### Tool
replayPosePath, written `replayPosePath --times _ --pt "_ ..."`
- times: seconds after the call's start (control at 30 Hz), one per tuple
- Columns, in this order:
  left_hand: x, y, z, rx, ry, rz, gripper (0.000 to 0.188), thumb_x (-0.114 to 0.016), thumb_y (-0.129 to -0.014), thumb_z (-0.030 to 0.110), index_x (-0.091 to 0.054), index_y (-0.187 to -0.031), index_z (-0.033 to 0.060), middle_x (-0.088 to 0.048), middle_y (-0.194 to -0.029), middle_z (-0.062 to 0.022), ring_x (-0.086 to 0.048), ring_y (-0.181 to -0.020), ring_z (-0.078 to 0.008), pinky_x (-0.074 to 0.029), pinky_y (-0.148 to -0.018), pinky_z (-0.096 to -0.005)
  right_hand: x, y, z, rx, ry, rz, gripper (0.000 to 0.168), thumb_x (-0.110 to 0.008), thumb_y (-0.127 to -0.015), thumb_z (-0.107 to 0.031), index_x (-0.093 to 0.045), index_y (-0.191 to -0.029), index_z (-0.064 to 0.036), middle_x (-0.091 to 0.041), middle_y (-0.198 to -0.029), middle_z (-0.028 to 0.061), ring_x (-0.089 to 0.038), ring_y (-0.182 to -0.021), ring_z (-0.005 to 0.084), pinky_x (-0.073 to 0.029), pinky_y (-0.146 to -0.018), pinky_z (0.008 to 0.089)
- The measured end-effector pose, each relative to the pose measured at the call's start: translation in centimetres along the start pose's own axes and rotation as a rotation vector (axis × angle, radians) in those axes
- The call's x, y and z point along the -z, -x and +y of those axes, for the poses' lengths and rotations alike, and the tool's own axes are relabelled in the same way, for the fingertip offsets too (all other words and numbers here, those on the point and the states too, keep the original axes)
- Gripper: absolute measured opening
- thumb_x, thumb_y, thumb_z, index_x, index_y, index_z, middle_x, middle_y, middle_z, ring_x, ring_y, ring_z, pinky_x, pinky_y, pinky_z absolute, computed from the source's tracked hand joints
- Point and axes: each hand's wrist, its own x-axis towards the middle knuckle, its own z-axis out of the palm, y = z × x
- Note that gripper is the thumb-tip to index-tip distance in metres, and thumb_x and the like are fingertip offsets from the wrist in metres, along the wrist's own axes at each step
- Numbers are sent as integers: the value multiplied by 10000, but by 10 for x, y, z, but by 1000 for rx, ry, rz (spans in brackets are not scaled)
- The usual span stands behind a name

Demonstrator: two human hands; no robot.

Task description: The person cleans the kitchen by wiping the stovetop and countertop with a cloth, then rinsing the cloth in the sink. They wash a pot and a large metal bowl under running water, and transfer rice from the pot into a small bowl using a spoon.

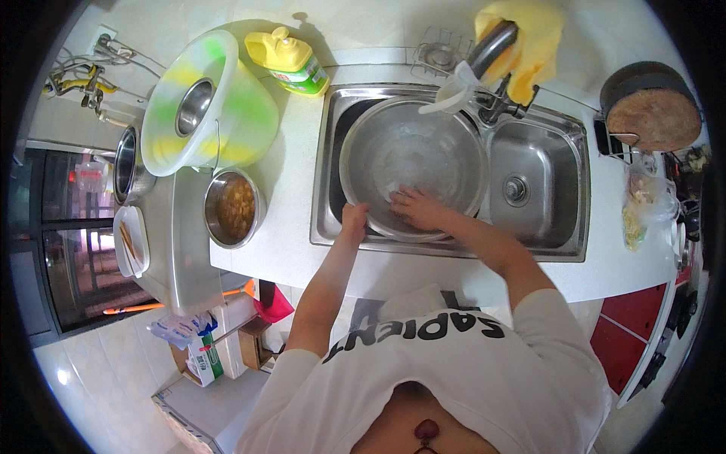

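Note:
A large round metal basin [404, 153] rests over the left bowl of a stainless steel double sink [454, 253]. My left hand [355, 220] grips its rim at the near left. Inside the basin, my right hand [418, 208] reaches low over the near side with its fingers apart; no held thing shows, though its palm side is hidden. The basin's inner surface looks wet and shiny. Above its far right edge is a translucent white plastic scoop or ladle [455, 91], in front of the faucet [499, 105]. A yellow cloth [530, 51] drapes over the faucet.
Left of the sink stand a yellow pump bottle [292, 65], a green-and-yellow bucket [249, 113] holding a metal bowl [194, 108], and a metal pot of brown food [236, 203]. To the right are the sink's second bowl [533, 170], a round brown board [652, 119] and plastic bags [649, 196].

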Motion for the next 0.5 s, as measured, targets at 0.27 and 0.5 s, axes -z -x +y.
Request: replayPosePath --times 0.27,0.5 --pt "-3 3 4 8 -24 -61 356 -639 -709 51 -583 -1053 -24 -647 -942 -108 -620 -822 -234 -487 -703 -334 57 -26 72 -671 -92 135 424 -594 -783 -222 -534 -1188 -112 -461 -1299 125 -516 -1100 256 -317 -957 552" --pt "-1 -5 -8 -103 119 -117 496 -663 -756 81 -482 -1212 13 -598 -1095 -115 -578 -999 -244 -466 -843 -345 110 74 87 -673 -351 712 307 -561 -812 -124 -590 -1105 -38 -627 -1055 164 -616 -926 293 -478 -786 345"
